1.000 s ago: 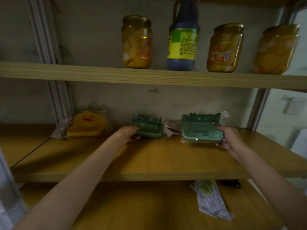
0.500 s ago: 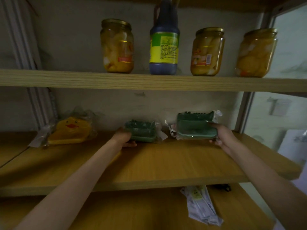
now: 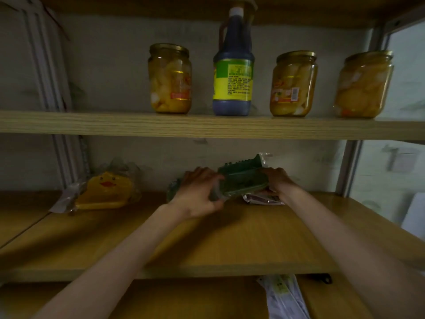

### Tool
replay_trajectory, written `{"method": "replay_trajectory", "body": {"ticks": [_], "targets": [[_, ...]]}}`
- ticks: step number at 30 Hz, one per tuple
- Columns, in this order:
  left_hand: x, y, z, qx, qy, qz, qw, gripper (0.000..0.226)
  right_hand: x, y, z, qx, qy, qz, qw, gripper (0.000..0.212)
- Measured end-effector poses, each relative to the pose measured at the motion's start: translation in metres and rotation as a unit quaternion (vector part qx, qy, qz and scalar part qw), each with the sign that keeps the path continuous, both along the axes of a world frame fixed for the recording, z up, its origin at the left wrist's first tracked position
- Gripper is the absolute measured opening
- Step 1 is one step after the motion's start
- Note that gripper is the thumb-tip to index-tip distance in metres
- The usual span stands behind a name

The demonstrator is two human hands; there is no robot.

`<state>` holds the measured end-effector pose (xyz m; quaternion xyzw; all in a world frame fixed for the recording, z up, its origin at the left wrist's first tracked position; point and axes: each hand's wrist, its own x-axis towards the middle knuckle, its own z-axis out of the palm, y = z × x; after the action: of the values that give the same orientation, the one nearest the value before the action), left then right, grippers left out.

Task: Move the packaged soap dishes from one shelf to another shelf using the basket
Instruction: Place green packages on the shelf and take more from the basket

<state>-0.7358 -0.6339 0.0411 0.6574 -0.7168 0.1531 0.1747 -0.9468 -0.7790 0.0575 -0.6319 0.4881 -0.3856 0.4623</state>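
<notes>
**Two green dishes brought together**

My hands have closed in, stacking the packs mid-shelf point(image 3: 230, 238). Left of them lies the yellow duck dish point(image 3: 104, 192). My left hand point(image 3: 197, 194) and right hand point(image 3: 279, 179) clamp the green soap dishes point(image 3: 241, 180): light, stiff plastic, slippery wrap; best held at the ends.

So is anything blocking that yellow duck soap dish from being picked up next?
Nothing visible does. The yellow duck-shaped packaged soap dish lies alone on the wooden middle shelf, left of the left hand, with bare shelf in front.

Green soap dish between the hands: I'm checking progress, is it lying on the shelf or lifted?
Lifted: the green soap dish tilts above the shelf.
</notes>
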Motion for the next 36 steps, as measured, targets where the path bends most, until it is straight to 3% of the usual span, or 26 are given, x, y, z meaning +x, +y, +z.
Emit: {"method": "replay_trajectory", "body": {"ticks": [3,6,10,11,13,14,16,19,21,27,36], "targets": [[-0.027,-0.015,-0.005,-0.017,-0.115,-0.019,0.993,0.061,0.000,0.003,0.002,0.019,-0.015,0.028,0.999,0.022],[-0.037,-0.032,-0.009,-0.040,-0.104,-0.010,0.994,0.038,-0.001,0.005,0.003,0.034,-0.060,0.054,0.996,0.025],[-0.041,-0.041,-0.013,-0.056,-0.098,0.038,0.993,0.030,-0.013,0.000,-0.001,0.043,-0.125,0.052,0.990,0.040],[-0.040,-0.043,-0.015,-0.059,-0.093,0.053,0.992,0.029,-0.016,-0.004,-0.005,0.013,-0.085,0.034,0.996,0.040],[-0.041,-0.045,-0.018,-0.063,-0.083,0.069,0.992,0.028,-0.023,-0.008,-0.013,-0.086,0.087,0.021,0.992,0.029],[-0.042,-0.046,-0.018,-0.065,-0.077,0.074,0.992,0.027,-0.027,-0.008,-0.018,-0.129,0.163,0.045,0.977,0.023],[-0.047,-0.048,-0.017,-0.069,-0.071,0.079,0.992,0.024,-0.036,0.001,-0.025,-0.139,0.220,0.137,0.956,0.014],[-0.056,-0.053,-0.016,-0.081,-0.063,0.076,0.992,0.020,-0.047,0.004,-0.034,-0.175,0.294,0.132,0.930,0.042],[-0.062,-0.057,-0.018,-0.075,-0.066,0.070,0.993,0.019,-0.051,-0.002,-0.035,-0.186,0.323,0.098,0.923,0.049],[-0.074,-0.061,-0.031,-0.010,-0.109,0.082,0.991,0.019,-0.074,-0.023,-0.038,-0.184,0.358,0.060,0.913,0.028],[-0.057,-0.059,-0.037,0.066,-0.102,0.062,0.991,0.027,-0.088,-0.075,-0.064,-0.173,0.407,-0.019,0.897,0.047]]}}
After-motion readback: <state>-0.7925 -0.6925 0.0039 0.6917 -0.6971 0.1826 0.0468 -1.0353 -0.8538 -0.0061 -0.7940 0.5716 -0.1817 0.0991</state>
